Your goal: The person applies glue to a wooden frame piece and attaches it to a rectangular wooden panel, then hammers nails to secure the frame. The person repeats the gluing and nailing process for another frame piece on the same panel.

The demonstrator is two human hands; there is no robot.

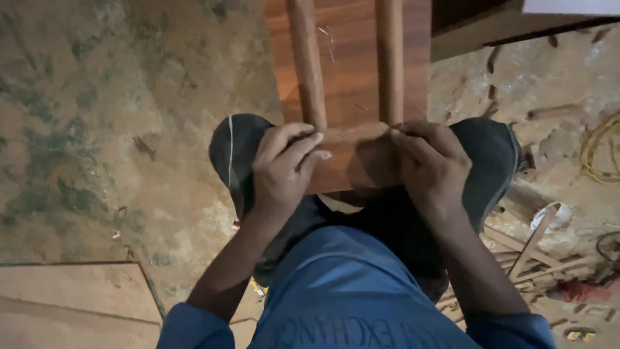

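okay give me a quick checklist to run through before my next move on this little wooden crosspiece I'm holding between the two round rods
1. Left hand grips the wooden crosspiece at its left end: ok.
2. Right hand grips its right end: ok.
3. Crosspiece sits against the ends of both round rods: looks so, but fingers cover the joints, cannot tell.
4. Board behind the rods rests steady between the knees: ok.
5. Small nails or splinters lying on the board near the rods: not ok.
6. Floor to the right is littered with wood scraps and a yellow cord: not ok.
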